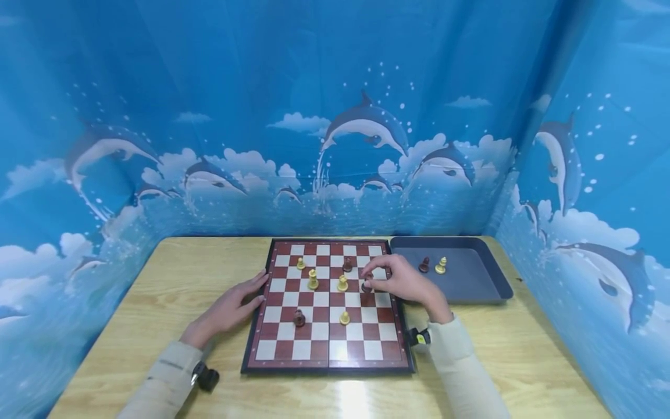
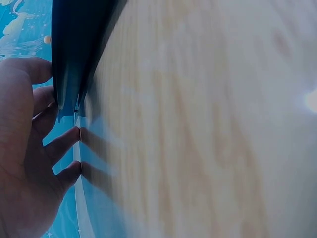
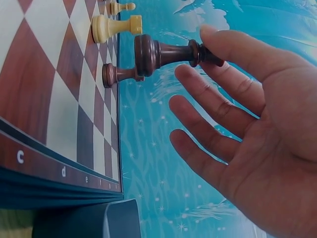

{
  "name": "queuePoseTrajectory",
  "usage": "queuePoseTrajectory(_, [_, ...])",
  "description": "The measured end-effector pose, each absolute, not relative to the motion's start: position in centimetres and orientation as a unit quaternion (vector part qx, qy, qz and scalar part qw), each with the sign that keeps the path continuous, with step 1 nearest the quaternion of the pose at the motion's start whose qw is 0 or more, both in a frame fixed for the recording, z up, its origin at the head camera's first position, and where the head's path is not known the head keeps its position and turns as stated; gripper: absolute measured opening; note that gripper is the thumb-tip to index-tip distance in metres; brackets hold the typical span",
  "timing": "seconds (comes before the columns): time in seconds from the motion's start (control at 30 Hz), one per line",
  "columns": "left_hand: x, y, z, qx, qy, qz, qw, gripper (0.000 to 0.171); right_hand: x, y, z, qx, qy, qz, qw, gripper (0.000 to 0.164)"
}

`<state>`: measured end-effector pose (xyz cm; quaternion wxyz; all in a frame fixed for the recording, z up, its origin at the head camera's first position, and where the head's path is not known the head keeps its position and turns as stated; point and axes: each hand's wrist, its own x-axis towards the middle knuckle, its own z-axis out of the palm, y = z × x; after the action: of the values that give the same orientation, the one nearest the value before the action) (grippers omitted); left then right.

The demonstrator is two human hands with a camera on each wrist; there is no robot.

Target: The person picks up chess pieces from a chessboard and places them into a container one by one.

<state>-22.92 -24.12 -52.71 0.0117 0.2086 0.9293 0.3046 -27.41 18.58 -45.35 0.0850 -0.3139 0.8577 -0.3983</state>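
My right hand (image 1: 405,282) pinches a dark brown chess piece (image 3: 171,53) by its top between thumb and index finger, the other fingers spread. The piece's head is hidden by the fingertips; its round base is raised off the chessboard (image 1: 328,370). Near it on the squares stand a light rook (image 3: 111,29) and a smaller dark piece (image 3: 119,75). My left hand (image 1: 230,305) lies at the board's left edge, fingertips touching the dark frame (image 2: 74,54), its fingers loosely extended.
Other light pieces, one at the back left (image 1: 300,263) and a pawn (image 1: 344,318) nearer me, stand on the board with a dark piece (image 1: 299,318). A grey tray (image 1: 460,291) on the right holds a dark piece (image 1: 424,265) and a light piece (image 1: 441,266).
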Motion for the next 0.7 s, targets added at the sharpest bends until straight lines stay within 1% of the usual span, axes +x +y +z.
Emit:
queuePoseTrajectory(0.2, [-23.0, -24.2, -52.8, 0.21, 0.93, 0.302, 0.015, 0.057, -27.6, 18.8, -45.0, -0.303, 0.868, -0.383, 0.092, 0.022])
queuePoseTrajectory(0.7, [-23.2, -24.3, -53.1, 0.204, 0.934, 0.293, 0.014, 0.057, -27.7, 19.7, -44.9, -0.273, 0.874, -0.395, 0.079, 0.026])
